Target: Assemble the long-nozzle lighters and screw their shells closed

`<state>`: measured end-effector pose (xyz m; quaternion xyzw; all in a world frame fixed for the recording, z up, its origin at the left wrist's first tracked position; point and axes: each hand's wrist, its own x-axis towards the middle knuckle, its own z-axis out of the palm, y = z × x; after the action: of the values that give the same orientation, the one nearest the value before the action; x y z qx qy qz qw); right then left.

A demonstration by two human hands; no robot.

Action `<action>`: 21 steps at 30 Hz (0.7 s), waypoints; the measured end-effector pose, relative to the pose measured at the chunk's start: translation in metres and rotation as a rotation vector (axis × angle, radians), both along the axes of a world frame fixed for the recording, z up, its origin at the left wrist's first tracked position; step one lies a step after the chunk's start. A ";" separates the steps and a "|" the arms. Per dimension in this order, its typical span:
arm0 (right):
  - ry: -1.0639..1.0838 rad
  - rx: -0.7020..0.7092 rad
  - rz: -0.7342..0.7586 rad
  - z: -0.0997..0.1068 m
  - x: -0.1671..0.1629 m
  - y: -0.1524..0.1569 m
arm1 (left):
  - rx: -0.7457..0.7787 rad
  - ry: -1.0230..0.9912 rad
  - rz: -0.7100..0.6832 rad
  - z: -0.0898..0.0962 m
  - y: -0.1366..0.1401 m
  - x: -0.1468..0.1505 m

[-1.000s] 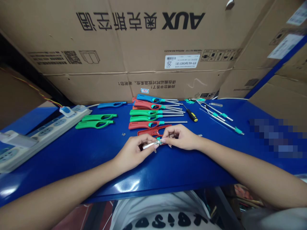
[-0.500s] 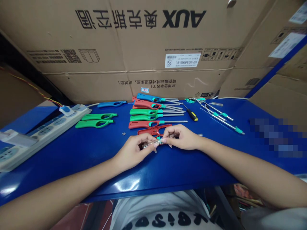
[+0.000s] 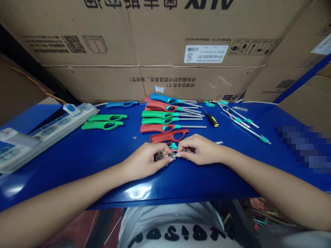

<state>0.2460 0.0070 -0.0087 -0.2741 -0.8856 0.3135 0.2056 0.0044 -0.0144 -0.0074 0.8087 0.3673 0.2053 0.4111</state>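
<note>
My left hand (image 3: 152,159) is closed around a small clear fuel tank (image 3: 163,156) of a gas lighter, which lies nearly level. At the tank's valve end, my right hand (image 3: 198,150) pinches with thumb and fingertips; whatever is between them is too small to make out. Just behind my hands lies an opened red lighter shell half (image 3: 165,136), its hollow inside facing up. In front of it, a second red part with a teal trigger (image 3: 173,146) is partly hidden by my fingers. A metal tube end (image 3: 219,142) sticks out behind my right wrist.
Several long-nosed lighters (image 3: 159,121) lie stacked behind. Green handle shells (image 3: 110,125) and a blue shell (image 3: 121,104) lie left, near a power strip (image 3: 49,136). Small screws (image 3: 134,137), a screwdriver (image 3: 212,119) and metal tubes with teal parts (image 3: 248,129) lie around. Cardboard (image 3: 155,34) stands behind.
Both hands have drawn slightly toward me, away from the red shell, with the clear tank still in the left. More of the teal trigger shows now. The view has tilted down a little.
</note>
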 end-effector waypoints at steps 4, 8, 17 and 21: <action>0.031 -0.040 -0.021 -0.003 0.001 0.001 | 0.013 0.012 0.026 0.001 -0.001 0.001; 0.106 -0.185 -0.100 -0.005 -0.002 0.001 | -0.011 -0.026 0.097 -0.001 -0.002 0.003; 0.258 -0.427 -0.206 -0.001 -0.005 0.000 | -0.095 -0.279 0.117 -0.007 -0.001 0.007; 0.260 -0.425 -0.193 -0.003 -0.006 0.000 | -0.096 -0.308 0.130 -0.007 0.000 0.007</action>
<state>0.2402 0.0072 -0.0114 -0.3516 -0.7360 0.5039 0.2842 0.0111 -0.0144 -0.0140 0.7218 0.3607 0.3351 0.4865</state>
